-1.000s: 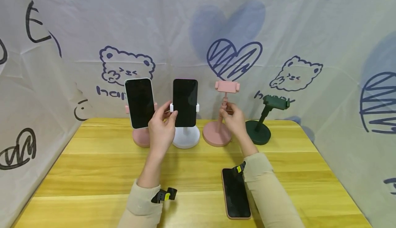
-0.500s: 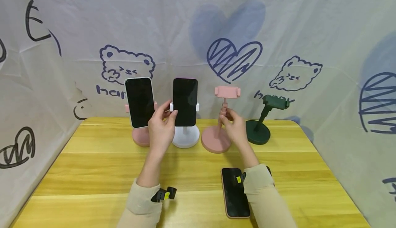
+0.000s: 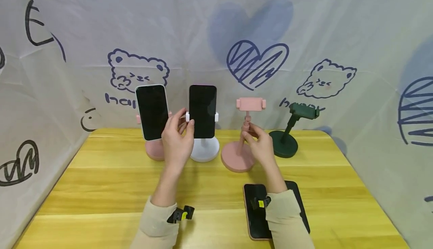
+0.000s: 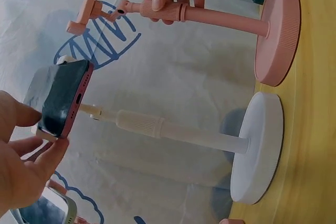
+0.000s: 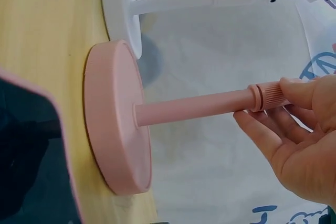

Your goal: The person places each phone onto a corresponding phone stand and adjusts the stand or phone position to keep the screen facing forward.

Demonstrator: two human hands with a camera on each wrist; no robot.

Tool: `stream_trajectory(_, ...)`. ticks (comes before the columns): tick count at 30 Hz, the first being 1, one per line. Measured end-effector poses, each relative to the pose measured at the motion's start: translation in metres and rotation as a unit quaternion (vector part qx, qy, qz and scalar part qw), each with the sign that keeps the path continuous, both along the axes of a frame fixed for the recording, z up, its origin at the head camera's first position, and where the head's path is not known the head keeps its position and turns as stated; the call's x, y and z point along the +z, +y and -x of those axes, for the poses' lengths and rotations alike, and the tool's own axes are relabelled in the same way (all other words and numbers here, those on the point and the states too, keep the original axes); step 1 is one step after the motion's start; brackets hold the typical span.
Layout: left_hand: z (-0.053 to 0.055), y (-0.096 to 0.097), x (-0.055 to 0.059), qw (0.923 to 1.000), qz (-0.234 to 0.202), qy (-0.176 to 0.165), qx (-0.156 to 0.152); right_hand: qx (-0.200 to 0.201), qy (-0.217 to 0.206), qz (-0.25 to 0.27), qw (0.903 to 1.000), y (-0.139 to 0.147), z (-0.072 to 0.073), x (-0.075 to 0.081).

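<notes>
My left hand (image 3: pixel 177 140) pinches the left side of the white phone stand's clamp (image 3: pixel 188 117), which holds a black-screened phone (image 3: pixel 202 110) upright. Thumb and fingers sit at the phone's edge in the left wrist view. Below it stands the white round base (image 4: pixel 257 148). My right hand (image 3: pixel 262 144) grips the ribbed collar on the pole of a pink phone stand (image 3: pixel 238 158). Thumb and fingers wrap this collar (image 5: pixel 270 95) in the right wrist view. The pink stand's holder (image 3: pixel 251 104) has no phone in it, and its base rests on the table.
At left, another pink stand (image 3: pixel 155 150) bears a white-edged phone (image 3: pixel 152 112). A dark green stand (image 3: pixel 284 144) without a phone is at right. A pink-edged phone (image 3: pixel 255 219) and a dark phone (image 3: pixel 297 200) lie on the table (image 3: pixel 101 189), partly under my right sleeve.
My right hand has drawn the pink stand toward me along the table. The dark phone shows more from behind my right sleeve. My left hand has hardly moved.
</notes>
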State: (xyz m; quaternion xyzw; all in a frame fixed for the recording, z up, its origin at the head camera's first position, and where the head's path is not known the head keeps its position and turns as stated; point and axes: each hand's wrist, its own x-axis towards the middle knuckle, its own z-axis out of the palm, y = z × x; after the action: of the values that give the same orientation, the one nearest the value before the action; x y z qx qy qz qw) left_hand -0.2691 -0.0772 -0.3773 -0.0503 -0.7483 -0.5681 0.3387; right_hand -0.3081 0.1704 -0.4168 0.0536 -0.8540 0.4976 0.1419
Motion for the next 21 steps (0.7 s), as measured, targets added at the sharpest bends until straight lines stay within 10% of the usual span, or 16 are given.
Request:
stream_trajectory(6, -0.007, 0.007, 0.01, 0.9866, 0.046, 0.144, 0.062, 0.007, 0.006, -0.004, 0.9999, 0.0, 0.002, 0.001)
stream_trajectory(11, -0.013, 0.031, 0.023, 0.975, 0.049, 0.214, 0.034, 0.01, 0.01, -0.001, 0.9999, -0.001, 0.002, 0.002)
stream_trajectory(21, 0.004, 0.092, 0.039, 0.9853, 0.06, 0.129, -0.094, 0.017, 0.013, 0.003, 0.9998, 0.003, 0.003, -0.001)
